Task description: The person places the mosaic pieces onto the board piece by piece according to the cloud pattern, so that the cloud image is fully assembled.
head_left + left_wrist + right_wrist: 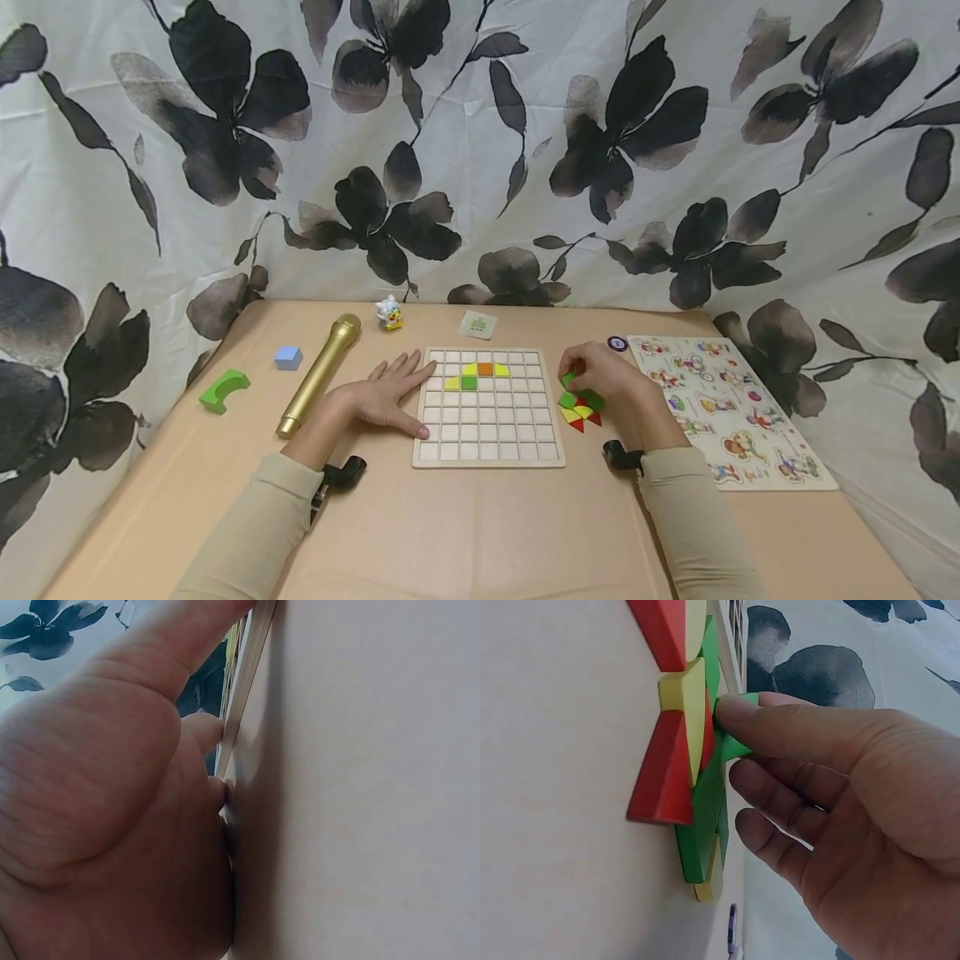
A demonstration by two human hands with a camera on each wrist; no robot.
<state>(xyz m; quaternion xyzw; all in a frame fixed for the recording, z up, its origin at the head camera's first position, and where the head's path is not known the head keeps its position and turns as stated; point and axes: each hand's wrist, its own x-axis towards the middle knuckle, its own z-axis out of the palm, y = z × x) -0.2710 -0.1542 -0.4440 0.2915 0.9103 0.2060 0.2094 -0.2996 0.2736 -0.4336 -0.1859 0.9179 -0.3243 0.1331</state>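
A white grid board (487, 451) lies in the middle of the table, with yellow, green and orange tiles in its upper rows. My left hand (381, 400) rests flat at the board's left side, fingers spread, with fingertips and thumb right at its edge. To the right of the board, my right hand (609, 377) pinches a green tile (740, 747) between thumb and index finger. Its other fingers curl loosely. Below that hand is a small pile of red, yellow and green tiles, among them a red tile (662, 771) and a yellow one (695, 742).
On the left are a green arch block (223, 390), a blue block (288, 358) and a gold microphone (318, 375). A small figurine (389, 312) and a square card (477, 325) stand behind the board. At right lie a picture sheet (780, 475) and a dark round token (617, 343).
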